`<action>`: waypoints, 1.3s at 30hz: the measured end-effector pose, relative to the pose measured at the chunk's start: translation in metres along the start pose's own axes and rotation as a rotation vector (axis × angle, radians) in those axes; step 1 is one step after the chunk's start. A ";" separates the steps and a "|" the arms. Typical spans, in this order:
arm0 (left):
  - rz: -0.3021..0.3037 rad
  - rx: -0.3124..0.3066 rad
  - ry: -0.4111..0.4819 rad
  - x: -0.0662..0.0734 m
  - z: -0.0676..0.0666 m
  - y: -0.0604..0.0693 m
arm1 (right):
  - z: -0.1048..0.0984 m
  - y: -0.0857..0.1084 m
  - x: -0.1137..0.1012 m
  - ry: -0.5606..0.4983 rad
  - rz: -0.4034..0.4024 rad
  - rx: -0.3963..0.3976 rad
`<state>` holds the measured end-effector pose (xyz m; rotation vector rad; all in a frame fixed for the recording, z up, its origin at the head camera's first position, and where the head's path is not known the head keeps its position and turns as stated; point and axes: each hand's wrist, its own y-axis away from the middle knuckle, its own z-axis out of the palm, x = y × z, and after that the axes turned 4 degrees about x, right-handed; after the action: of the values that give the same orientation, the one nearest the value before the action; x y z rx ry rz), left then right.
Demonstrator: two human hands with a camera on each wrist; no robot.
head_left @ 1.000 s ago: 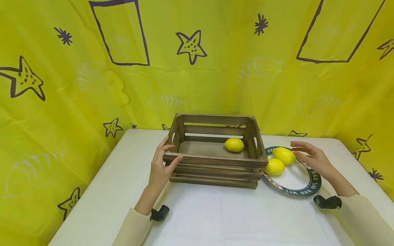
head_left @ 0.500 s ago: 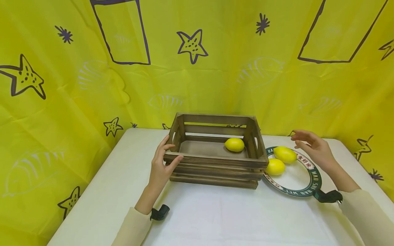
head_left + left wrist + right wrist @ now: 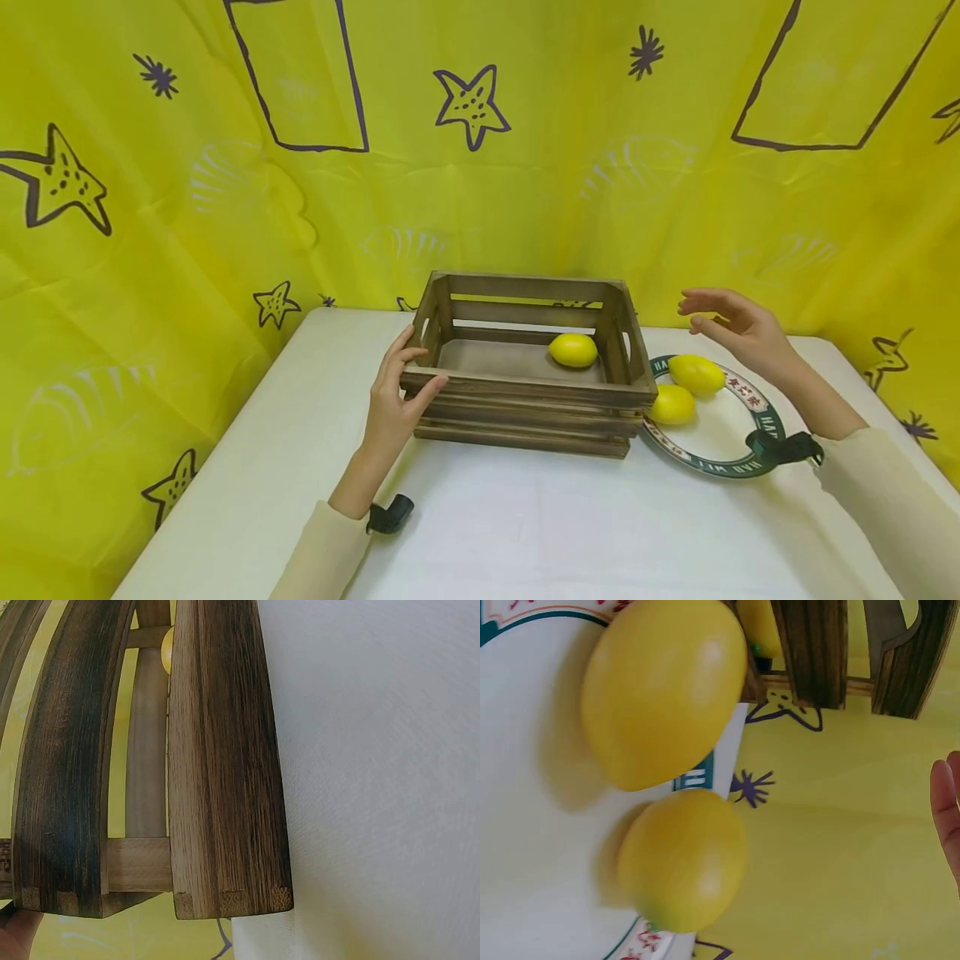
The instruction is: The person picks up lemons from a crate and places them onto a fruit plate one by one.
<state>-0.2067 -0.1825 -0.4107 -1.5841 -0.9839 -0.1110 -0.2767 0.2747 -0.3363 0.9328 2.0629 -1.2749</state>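
Note:
In the head view a dark wooden slatted crate [image 3: 525, 388] stands on the table. My left hand [image 3: 393, 392] holds its front left corner, thumb on the front rim and fingers along the end. Inside the crate, to the right, lies a lemon [image 3: 573, 350]. Two more lemons [image 3: 697, 375] [image 3: 672, 405] lie side by side on a plate [image 3: 731, 469] with a green lettered rim, right of the crate. Above the plate's far edge my right hand [image 3: 742, 332] is raised with loosely bent fingers and nothing in them. The right wrist view shows the plate's lemons [image 3: 664, 694] close up, apart from the fingers [image 3: 946, 817].
A white cloth covers the table [image 3: 510, 525]. Behind it hangs a yellow curtain [image 3: 525, 192] printed with starfish and fish. The crate's right end stands close against the plate's left rim. Dark cameras [image 3: 390, 514] are strapped to both wrists.
My right hand has risen from beside the far lemon on the plate and shifted left toward the crate, empty. My left hand and the lemons stay where they were; the head view tilts slightly.

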 end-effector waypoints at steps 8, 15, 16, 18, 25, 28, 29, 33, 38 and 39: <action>-0.012 -0.006 0.004 0.001 0.000 0.000 | 0.009 -0.024 -0.015 0.037 0.012 -0.124; -0.028 -0.021 0.007 0.002 -0.002 0.000 | 0.023 -0.046 -0.028 -0.053 -0.023 -0.297; -0.031 -0.021 0.007 0.002 -0.003 0.000 | 0.025 -0.050 -0.029 -0.063 -0.034 -0.334; -0.032 -0.021 0.010 0.002 -0.003 0.000 | 0.031 -0.058 -0.029 -0.082 -0.053 -0.405; -0.023 -0.022 0.013 0.001 0.000 0.000 | 0.052 -0.080 -0.024 -0.022 -0.070 -0.570; -0.025 -0.031 0.010 0.000 0.000 -0.001 | 0.061 -0.088 -0.022 0.020 -0.037 -0.616; -0.029 -0.034 0.011 0.000 0.000 -0.001 | 0.063 -0.090 -0.022 0.030 -0.017 -0.639; -0.036 -0.029 0.006 0.001 -0.001 -0.002 | 0.073 -0.102 -0.020 0.058 0.061 -0.751; -0.055 -0.034 0.003 0.001 -0.003 -0.002 | 0.081 -0.118 -0.018 0.075 0.154 -0.872; -0.058 -0.034 0.003 0.001 -0.003 -0.001 | 0.083 -0.121 -0.019 0.084 0.172 -0.892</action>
<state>-0.2054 -0.1846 -0.4080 -1.5861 -1.0305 -0.1709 -0.3531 0.1564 -0.2911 0.7029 2.2091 -0.1488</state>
